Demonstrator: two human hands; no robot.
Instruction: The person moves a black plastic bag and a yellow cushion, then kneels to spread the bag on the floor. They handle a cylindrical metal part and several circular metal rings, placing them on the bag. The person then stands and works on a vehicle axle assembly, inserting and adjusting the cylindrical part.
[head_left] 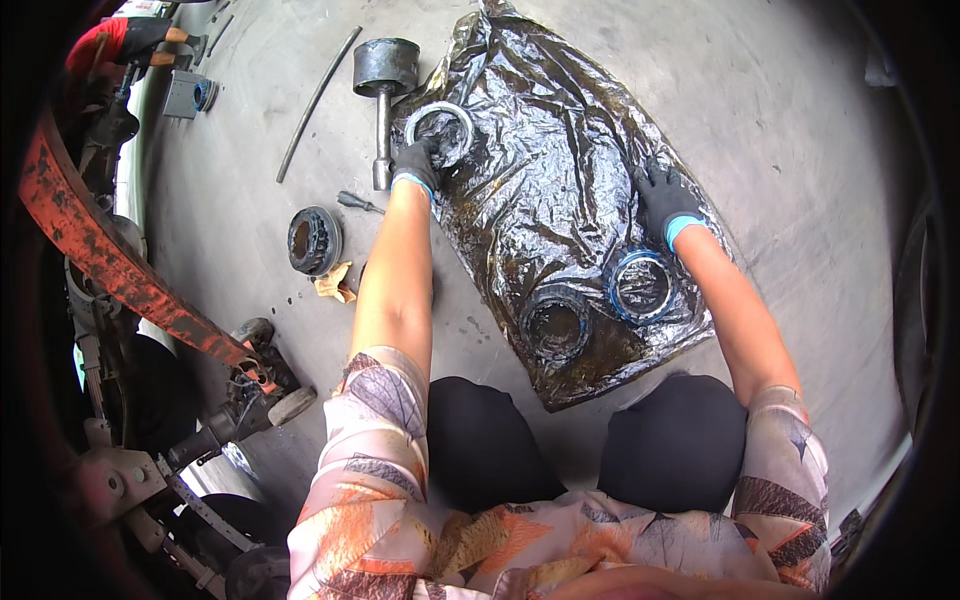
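Observation:
A dark, shiny plastic sheet [550,170], smeared with grease, lies on the floor before me. My left hand [418,160], in a black glove, grips the near left rim of a silver metal ring [463,128] at the sheet's left edge. Gloved in black too, my right hand [662,198] rests on the sheet's right side with its fingers apart and nothing in them. Nearer to me on the sheet are a greasy ring-shaped bearing [528,325] and another bearing [612,285] with blue grease on its rim.
Left of my forearm stand a greasy bearing [330,240], a crumpled tan scrap [334,284] and a screwdriver [352,200]. Beyond lie a large cylindrical socket tool [385,65] and a thin rod [318,105]. A red floor jack [130,270] and vehicle parts fill the left; another person [110,40] is far left.

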